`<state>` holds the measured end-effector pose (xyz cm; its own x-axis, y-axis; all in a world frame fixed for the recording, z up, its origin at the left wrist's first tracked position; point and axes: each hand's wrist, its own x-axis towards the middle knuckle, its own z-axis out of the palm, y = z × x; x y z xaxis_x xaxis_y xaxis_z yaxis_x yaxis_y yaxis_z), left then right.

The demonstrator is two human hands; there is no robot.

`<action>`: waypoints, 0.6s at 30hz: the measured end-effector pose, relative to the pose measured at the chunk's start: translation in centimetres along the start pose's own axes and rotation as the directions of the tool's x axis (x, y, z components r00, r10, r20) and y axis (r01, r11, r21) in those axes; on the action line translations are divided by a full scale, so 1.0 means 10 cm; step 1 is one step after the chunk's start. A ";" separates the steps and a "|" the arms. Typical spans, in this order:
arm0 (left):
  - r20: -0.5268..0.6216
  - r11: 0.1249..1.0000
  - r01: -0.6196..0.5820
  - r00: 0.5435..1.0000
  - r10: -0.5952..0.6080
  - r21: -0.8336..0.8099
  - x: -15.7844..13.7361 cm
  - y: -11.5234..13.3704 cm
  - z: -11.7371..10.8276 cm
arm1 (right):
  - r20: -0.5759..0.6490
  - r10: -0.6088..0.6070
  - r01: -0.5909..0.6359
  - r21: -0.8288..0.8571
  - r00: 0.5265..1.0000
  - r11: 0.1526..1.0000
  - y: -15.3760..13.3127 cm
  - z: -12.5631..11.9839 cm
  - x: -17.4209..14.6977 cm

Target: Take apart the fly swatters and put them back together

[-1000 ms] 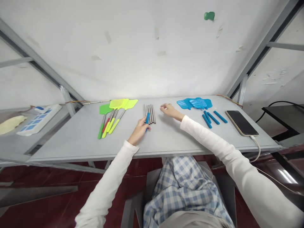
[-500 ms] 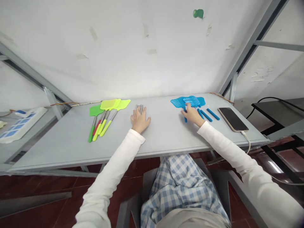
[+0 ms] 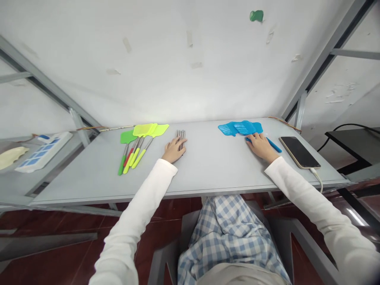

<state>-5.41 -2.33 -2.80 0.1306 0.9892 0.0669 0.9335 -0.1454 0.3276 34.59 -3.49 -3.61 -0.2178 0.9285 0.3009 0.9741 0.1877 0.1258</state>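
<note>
From my head view, my left hand point(image 3: 173, 150) lies palm down over the steel rods point(image 3: 181, 134), thumb and fingers spread across their near ends. I can't tell whether it grips one or merely rests there; the spread would suit steadying the bundle. The rods lie side by side on the table point(image 3: 213, 170), tips toward the wall point(image 3: 190, 91), which seems to keep them easy to pick singly.

My right hand point(image 3: 261, 147) covers part of the blue tubes point(image 3: 274, 145), fingers curled down; whether they close on one is hidden. Just behind sit the blue heads point(image 3: 246, 127), overlapping, probably grouped with the tubes by colour. To my left, the swatters point(image 3: 139, 152) fan out with handles toward me, apart from the loose parts, perhaps to avoid mixing. The phone point(image 3: 299, 152) lies right of the tubes, cable point(image 3: 317, 177) trailing off the near edge.
</note>
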 end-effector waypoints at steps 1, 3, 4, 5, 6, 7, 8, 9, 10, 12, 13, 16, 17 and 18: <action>0.004 1.000 -0.012 1.000 0.012 -0.003 0.00 -0.02 0.00 | -0.011 0.007 -0.007 0.001 1.000 1.000 0.02 0.01 -0.01; 0.001 1.000 -0.023 1.000 0.023 0.001 -0.02 -0.04 -0.02 | -0.037 0.039 -0.039 -0.005 0.999 0.999 0.04 0.02 -0.03; -0.011 1.000 -0.017 1.000 0.018 0.007 -0.04 -0.06 -0.04 | -0.051 0.049 -0.050 -0.011 0.997 0.999 0.04 0.02 -0.04; -0.036 1.000 -0.004 0.999 0.005 0.013 -0.06 -0.08 -0.07 | -0.066 0.051 -0.053 -0.016 0.997 0.998 0.04 0.02 -0.04; -0.081 1.000 0.023 0.996 -0.021 0.016 -0.09 -0.12 -0.11 | -0.079 0.047 -0.049 -0.020 0.996 0.999 0.03 0.02 -0.05; -0.144 0.997 0.070 0.987 -0.066 0.018 -0.11 -0.18 -0.14 | -0.091 0.039 -0.041 -0.022 0.995 0.999 0.03 0.01 -0.05; -0.215 0.990 0.137 0.968 -0.130 0.019 -0.14 -0.25 -0.18 | -0.102 0.030 -0.032 -0.024 0.994 0.999 0.02 0.00 -0.06; -0.291 0.974 0.226 0.933 -0.211 0.017 -0.16 -0.34 -0.22 | -0.110 0.024 -0.027 -0.025 0.994 0.999 0.02 0.00 -0.06; -0.349 0.943 0.331 0.886 -0.306 0.015 -0.19 -0.44 -0.26 | -0.116 0.022 -0.026 -0.028 0.993 0.999 0.02 -0.01 -0.05; -0.407 0.861 0.508 0.792 -0.455 0.025 -0.24 -0.64 -0.31 | -0.122 0.034 -0.039 -0.036 0.992 0.999 0.02 -0.01 -0.05; -0.408 0.842 0.538 0.780 -0.474 0.050 -0.26 -0.72 -0.33 | -0.121 0.041 -0.046 -0.039 0.992 0.998 0.02 -0.01 -0.05; -0.368 0.852 0.507 0.823 -0.433 0.130 -0.30 -0.84 -0.37 | -0.117 0.053 -0.057 -0.037 0.992 0.998 0.01 -0.03 -0.05; -0.351 0.858 0.494 0.835 -0.424 0.142 -0.30 -0.85 -0.38 | -0.119 0.050 -0.054 -0.031 0.992 0.998 0.00 -0.04 -0.05; -0.332 0.857 0.494 0.840 -0.428 0.146 -0.29 -0.84 -0.40 | -0.122 0.046 -0.049 -0.023 0.991 0.999 -0.01 -0.05 -0.05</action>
<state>-14.96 -4.07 -1.97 -0.4007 0.8871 0.2289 0.9133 0.3671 0.1762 34.60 -4.13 -3.29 -0.1784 0.8902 0.4192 0.9820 0.1345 0.1323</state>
